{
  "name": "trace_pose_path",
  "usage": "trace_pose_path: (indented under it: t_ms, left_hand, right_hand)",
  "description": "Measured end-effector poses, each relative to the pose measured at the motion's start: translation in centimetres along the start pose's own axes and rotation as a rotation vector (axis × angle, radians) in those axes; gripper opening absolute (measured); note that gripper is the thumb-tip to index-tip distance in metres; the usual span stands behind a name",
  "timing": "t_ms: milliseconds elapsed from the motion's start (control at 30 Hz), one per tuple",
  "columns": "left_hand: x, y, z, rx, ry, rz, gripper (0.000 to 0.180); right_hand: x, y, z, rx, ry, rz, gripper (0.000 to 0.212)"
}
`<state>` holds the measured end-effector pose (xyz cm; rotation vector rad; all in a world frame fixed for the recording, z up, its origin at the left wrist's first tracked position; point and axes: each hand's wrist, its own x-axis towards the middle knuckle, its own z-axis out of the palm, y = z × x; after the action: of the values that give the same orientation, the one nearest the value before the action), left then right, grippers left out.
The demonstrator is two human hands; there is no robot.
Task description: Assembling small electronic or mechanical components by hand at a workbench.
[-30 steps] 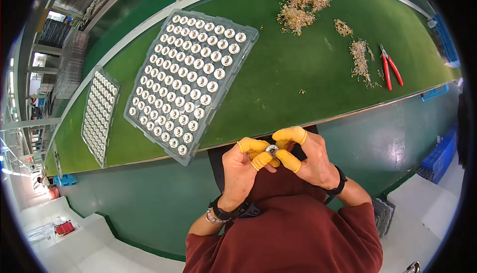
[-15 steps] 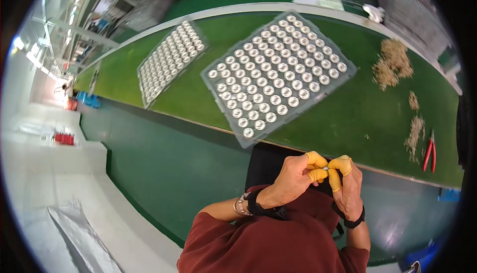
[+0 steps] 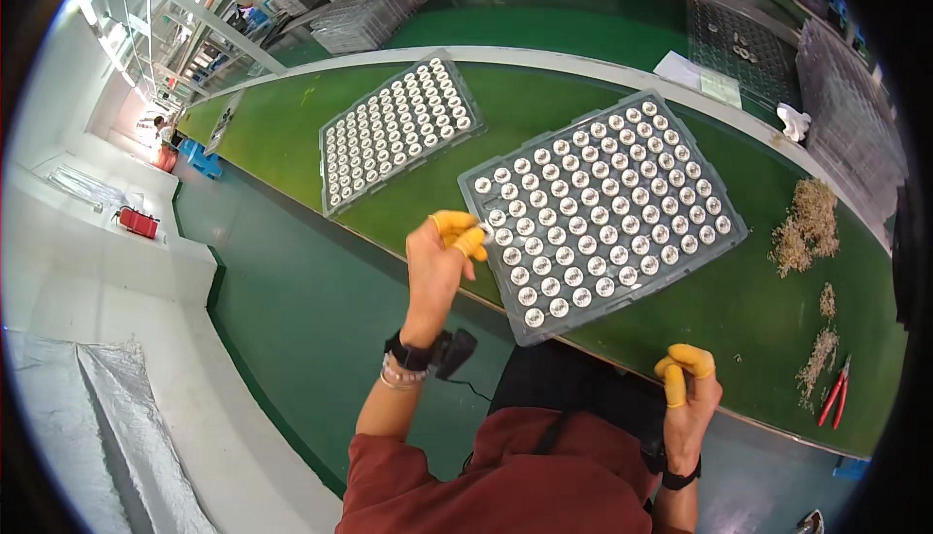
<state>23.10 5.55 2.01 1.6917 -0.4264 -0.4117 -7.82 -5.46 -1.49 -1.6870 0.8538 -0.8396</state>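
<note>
My left hand point(image 3: 437, 257), with yellow finger cots on its fingertips, is at the left edge of the nearer grey plastic tray point(image 3: 525, 334). It pinches a small round silver part point(image 3: 488, 233) over that edge; the fingers partly hide the part. Rows of silver round parts point(image 3: 610, 187) fill most of the tray, with a bare pocket or two near the left hand. Apart from the tray, my right hand point(image 3: 690, 393) hovers at the bench's front edge. Its yellow-covered thumb and fingers are drawn together, and whatever lies between them is hidden.
A second tray point(image 3: 475, 127) of similar parts lies farther left on the green bench point(image 3: 603, 340). Toward the right are a heap of thin tan clippings point(image 3: 807, 223), smaller scatterings, and red-handled cutters point(image 3: 836, 398). Clear stacked trays point(image 3: 846, 97) stand beyond the bench.
Both hands were together at the bench edge over a small piece. They have parted: the left went left and forward to the tray, the right slightly down and right. The view has shifted.
</note>
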Motion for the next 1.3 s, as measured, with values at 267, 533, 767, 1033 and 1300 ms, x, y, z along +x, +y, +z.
trace_pose_path:
  t_ms: [267, 533, 767, 1033, 1300]
  left_hand:
    - [6.5, -2.0, 0.5, 0.672, 0.078, 0.282, 0.012]
    - [7.2, -3.1, 0.3, 0.627, 0.025, 0.299, 0.013]
    - [7.2, -3.0, -0.5, 0.746, 0.007, 0.375, 0.011]
    - [7.9, -1.8, 1.8, 0.881, -0.019, 0.543, 0.018]
    - [9.0, -1.3, 1.0, 0.892, -0.065, 0.265, 0.017]
  right_hand:
    - [-0.3, 0.9, -1.4, -0.024, 0.121, 0.119, 0.016]
    - [-0.2, 1.4, -1.5, -0.088, 0.161, 0.168, 0.015]
    - [0.3, 1.6, -1.7, -0.139, 0.204, 0.169, 0.015]
    - [4.2, -3.3, -7.1, -0.555, 0.177, 0.053, 0.019]
    - [9.9, -1.5, -13.8, -0.947, 0.02, -0.049, 0.017]
